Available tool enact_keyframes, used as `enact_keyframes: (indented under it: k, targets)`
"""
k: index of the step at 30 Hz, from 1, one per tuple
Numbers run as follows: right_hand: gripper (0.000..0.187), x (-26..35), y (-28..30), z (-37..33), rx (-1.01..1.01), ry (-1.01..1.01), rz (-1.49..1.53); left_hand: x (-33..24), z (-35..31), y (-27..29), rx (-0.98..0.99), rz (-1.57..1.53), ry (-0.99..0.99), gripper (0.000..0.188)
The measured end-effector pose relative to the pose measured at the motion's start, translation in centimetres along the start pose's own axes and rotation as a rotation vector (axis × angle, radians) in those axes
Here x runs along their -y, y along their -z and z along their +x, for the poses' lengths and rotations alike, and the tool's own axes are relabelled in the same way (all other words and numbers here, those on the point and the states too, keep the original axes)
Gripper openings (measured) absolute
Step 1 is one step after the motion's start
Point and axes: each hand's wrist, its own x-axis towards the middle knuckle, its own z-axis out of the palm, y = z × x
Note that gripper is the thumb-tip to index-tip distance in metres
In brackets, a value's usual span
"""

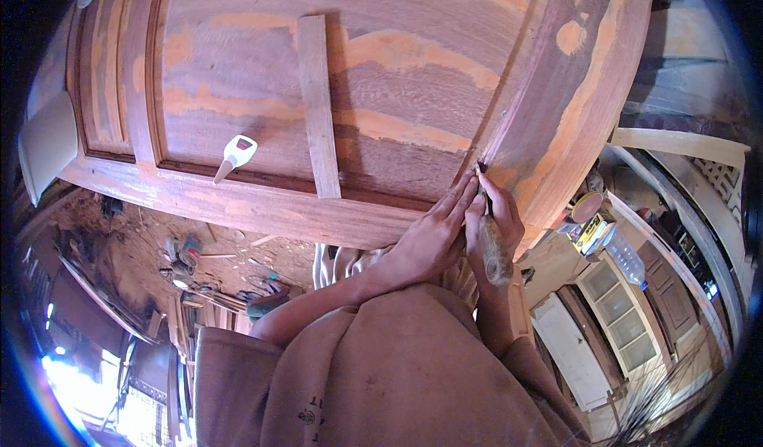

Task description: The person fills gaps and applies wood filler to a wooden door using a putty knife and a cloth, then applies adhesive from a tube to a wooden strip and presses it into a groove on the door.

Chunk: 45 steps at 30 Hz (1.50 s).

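Observation:
A wooden door panel with raised frame mouldings and orange filler patches lies in front of me. My right hand is closed around a chisel with a worn wooden handle, its handle end pointing back at me. My left hand reaches in beside it, fingers long and pressed together against the tool's front end. Both hands rest at the near right inner corner of the door's frame. The blade is mostly hidden by my fingers. Left of them, a loose wood strip lies across the panel.
A white glue bottle with a tan nozzle lies on the door's near left part. Wood shavings and a power tool are on the floor at left. At right are a clear plastic bottle, a sanding disc and a glazed cabinet door.

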Motion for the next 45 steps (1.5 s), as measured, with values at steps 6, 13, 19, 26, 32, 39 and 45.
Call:
enact_keyframes:
  k: [6, 13, 19, 26, 32, 39, 45]
  targets:
    - [0.031, 0.2, 0.2, 0.5, -0.023, -0.021, -0.002, -0.4, 0.8, 0.2, -0.011, -0.024, 0.019, 0.066]
    - [0.033, 0.2, -0.1, 0.3, -0.035, -0.002, -0.072, -0.3, 1.1, 0.3, -0.002, -0.065, 0.036, 0.061]
    - [0.034, 1.4, -0.2, 0.3, -0.044, -0.008, 0.014, 0.1, 1.2, 1.1, 0.038, -0.138, 0.055, 0.059]
    - [0.03, 0.4, -0.8, -1.0, -0.081, 0.024, -0.052, -0.2, -0.1, 0.9, 0.004, -0.105, 0.0, 0.065]
    - [0.026, 1.4, -0.9, -4.6, -0.095, -0.123, 0.207, -1.0, -3.9, 3.0, 0.115, -0.027, -0.025, 0.061]
    - [0.024, -0.4, 1.1, -7.3, -0.106, -0.19, 0.142, 0.5, -8.5, 5.7, 0.278, 0.07, -0.014, 0.057]
    - [0.022, -0.4, 1.8, -8.4, -0.218, -0.41, 0.798, -1.0, -8.8, 5.5, 0.106, 0.015, 0.016, 0.041]
